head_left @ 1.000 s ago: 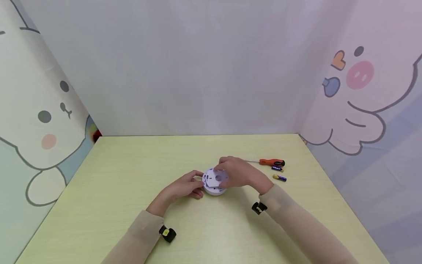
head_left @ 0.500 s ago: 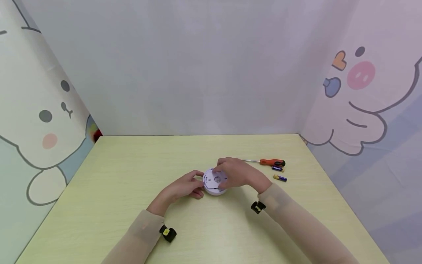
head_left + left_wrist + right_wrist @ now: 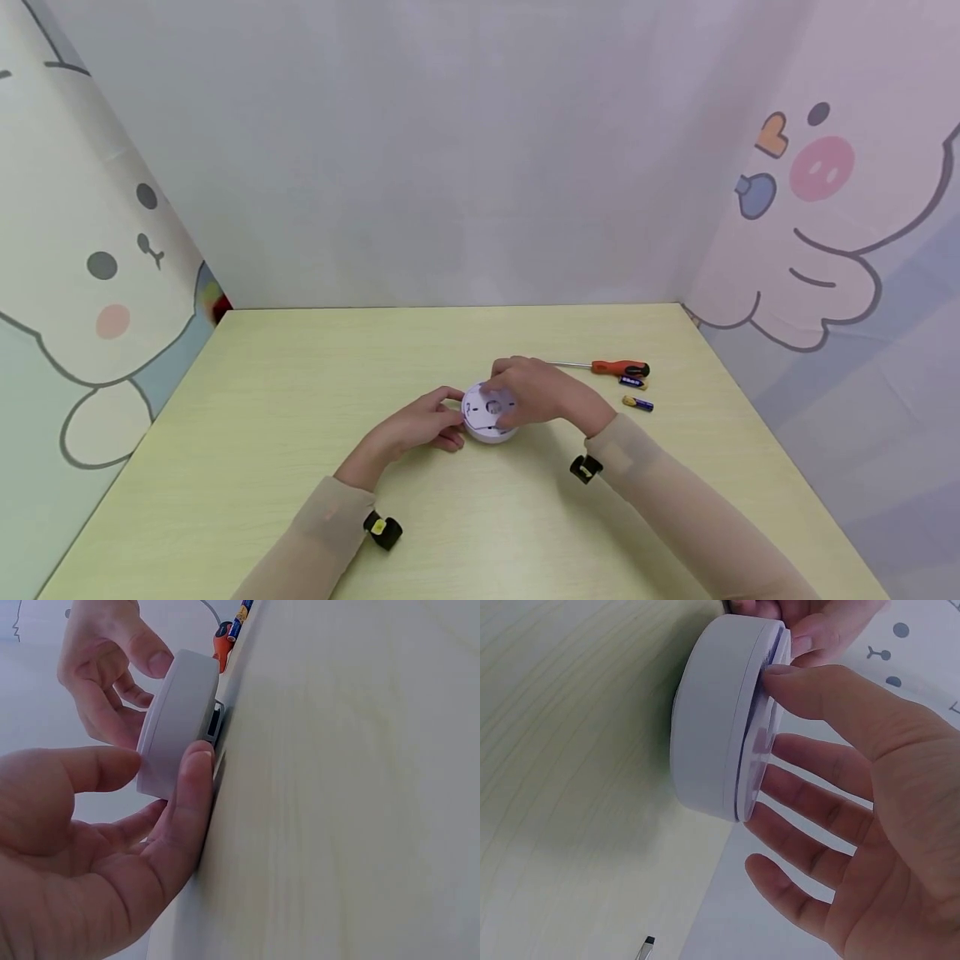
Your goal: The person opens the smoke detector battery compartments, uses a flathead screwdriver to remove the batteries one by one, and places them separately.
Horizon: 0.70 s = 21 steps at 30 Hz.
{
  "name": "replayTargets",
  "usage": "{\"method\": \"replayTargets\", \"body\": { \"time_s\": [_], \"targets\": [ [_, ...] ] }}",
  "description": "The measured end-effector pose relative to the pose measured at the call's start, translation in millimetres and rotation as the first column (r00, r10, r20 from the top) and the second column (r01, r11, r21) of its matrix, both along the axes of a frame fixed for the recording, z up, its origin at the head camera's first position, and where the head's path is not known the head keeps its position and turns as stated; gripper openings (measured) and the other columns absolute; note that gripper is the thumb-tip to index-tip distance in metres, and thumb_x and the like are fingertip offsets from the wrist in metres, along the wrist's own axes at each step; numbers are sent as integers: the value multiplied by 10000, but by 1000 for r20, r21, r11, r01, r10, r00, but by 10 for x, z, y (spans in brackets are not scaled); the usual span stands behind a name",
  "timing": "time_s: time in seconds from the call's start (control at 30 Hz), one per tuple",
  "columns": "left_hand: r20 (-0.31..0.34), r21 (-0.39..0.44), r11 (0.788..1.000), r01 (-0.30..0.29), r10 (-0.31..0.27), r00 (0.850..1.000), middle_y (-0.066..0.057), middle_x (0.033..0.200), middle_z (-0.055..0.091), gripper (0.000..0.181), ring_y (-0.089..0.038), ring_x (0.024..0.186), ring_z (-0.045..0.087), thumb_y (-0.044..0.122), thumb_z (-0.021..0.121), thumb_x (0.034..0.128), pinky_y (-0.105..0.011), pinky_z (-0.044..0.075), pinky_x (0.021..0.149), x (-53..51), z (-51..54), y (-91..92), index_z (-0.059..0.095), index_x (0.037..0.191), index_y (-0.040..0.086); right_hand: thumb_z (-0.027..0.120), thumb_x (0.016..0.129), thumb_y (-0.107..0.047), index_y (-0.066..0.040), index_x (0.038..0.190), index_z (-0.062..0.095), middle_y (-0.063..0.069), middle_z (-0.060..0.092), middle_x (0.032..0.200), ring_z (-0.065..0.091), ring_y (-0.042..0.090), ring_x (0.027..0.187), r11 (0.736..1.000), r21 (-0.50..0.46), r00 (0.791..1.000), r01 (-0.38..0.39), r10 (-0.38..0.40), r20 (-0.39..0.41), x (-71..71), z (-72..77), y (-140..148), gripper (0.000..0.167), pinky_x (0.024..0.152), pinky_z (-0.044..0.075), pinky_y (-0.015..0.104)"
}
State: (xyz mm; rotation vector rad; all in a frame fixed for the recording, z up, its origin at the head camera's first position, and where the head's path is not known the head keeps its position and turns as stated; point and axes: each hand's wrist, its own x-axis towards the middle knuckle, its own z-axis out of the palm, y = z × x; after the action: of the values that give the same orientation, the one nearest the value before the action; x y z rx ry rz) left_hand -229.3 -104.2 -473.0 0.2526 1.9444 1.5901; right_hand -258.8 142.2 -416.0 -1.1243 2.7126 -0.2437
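A round white smoke detector (image 3: 489,437) lies on the table with a slotted disc-shaped plate (image 3: 476,414) on its upper face. My left hand (image 3: 411,425) holds its left edge; in the left wrist view the thumb and a finger pinch the white side wall (image 3: 174,724). From above, my right hand (image 3: 538,392) grips the plate, with thumb and fingertips spread across it. In the right wrist view a thin dark gap shows between plate (image 3: 760,742) and body (image 3: 712,712). My right hand hides part of the plate's right side.
An orange-and-black-handled screwdriver (image 3: 618,368) lies at the right, its shaft partly behind my right hand. Near its handle are two batteries, one (image 3: 633,382) close below it and one (image 3: 638,404) nearer me. A printed curtain (image 3: 450,167) stands behind the table (image 3: 337,350).
My right hand has shifted slightly left on the plate, and the plate's slots appear turned a little against the body. My left hand keeps its hold in place.
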Motion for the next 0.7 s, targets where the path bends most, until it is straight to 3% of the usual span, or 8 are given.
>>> {"method": "replayTargets", "body": {
  "time_s": [0.7],
  "targets": [
    [0,-6,1000,-1,1,1000,-195,1087,688,408,-219,856,717,177,561,1108,-343,652,828,4,21,-2,466,1483,48,879,892,-355,-170,1354,743,24,660,1241,596,166,1061,1000,28,1000,-4,4,-6,-4,19,-36,515,913,569,347]
  ]
}}
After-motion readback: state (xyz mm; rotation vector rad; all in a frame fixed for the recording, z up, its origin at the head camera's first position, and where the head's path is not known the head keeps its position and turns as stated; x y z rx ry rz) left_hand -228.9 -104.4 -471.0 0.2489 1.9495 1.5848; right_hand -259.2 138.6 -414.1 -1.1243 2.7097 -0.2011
